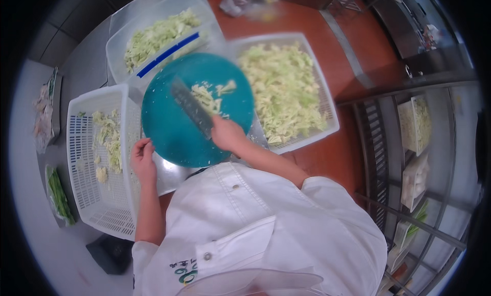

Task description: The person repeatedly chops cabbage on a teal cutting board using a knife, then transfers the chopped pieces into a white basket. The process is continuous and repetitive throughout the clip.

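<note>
My right hand (229,135) is closed round the handle of a broad-bladed cleaver (190,108), blurred, its blade over a round teal cutting board (165,138). Beside the blade lie pale green pieces of cut vegetable (206,98), probably cauliflower or cabbage. At the board's lower left edge, my left hand (144,158) has its fingers curled and seems to hold nothing. A white slotted basket (92,200) with a few vegetable pieces stands to the left. Another white basket (333,123), heaped with cut pieces, is at the right.
Behind the board is a clear plastic bin (115,46) of cut pieces, with a blue strip (168,54) nearby. Bagged green vegetables (59,196) lie far left. A metal rack (433,230) with white containers stands right, over a red-brown floor (307,19).
</note>
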Tool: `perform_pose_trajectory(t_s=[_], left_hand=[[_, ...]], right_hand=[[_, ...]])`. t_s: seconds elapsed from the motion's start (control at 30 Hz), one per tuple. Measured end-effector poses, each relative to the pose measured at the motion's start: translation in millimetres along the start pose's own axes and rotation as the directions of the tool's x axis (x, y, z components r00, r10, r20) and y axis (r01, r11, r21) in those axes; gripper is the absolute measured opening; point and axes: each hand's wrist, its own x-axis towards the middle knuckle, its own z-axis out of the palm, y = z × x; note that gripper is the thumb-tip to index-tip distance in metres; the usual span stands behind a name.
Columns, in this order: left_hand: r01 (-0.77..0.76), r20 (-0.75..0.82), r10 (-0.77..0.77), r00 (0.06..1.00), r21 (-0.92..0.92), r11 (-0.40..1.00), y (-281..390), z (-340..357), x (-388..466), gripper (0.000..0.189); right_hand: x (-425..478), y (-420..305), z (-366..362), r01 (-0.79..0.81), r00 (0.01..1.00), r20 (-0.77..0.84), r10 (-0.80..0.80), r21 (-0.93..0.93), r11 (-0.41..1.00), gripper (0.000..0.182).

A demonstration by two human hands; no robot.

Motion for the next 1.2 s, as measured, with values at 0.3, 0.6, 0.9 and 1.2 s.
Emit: perform_pose_trajectory(t_s=[0.3, 0.6, 0.9, 1.2], left_hand=[[-0.134, -0.291, 0.179, 0.940, 0.168, 0.977, 20, -124, 48, 0.015], [0.196, -0.082, -0.215, 0.973, 0.786, 0.587, -73, -234, 85, 0.059], [0.192, -0.094, -0.295, 0.951, 0.928, 0.320, -20, -149, 87, 0.074], [0.292, -0.236, -0.272, 0.933, 0.938, 0.187, -66, -160, 62, 0.083]], right_hand=[[15, 71, -86, -0.367, 0.867, -0.384, 0.318, -0.059, 0.928, 0.026], [-36, 56, -74, -0.179, 0.963, -0.145, 0.227, 0.285, 0.942, 0.033], [-36, 66, -44, -0.211, 0.962, -0.140, 0.234, 0.163, 0.964, 0.029], [-24, 98, -36, -0.107, 0.977, -0.177, 0.121, 0.090, 0.990, 0.033]])
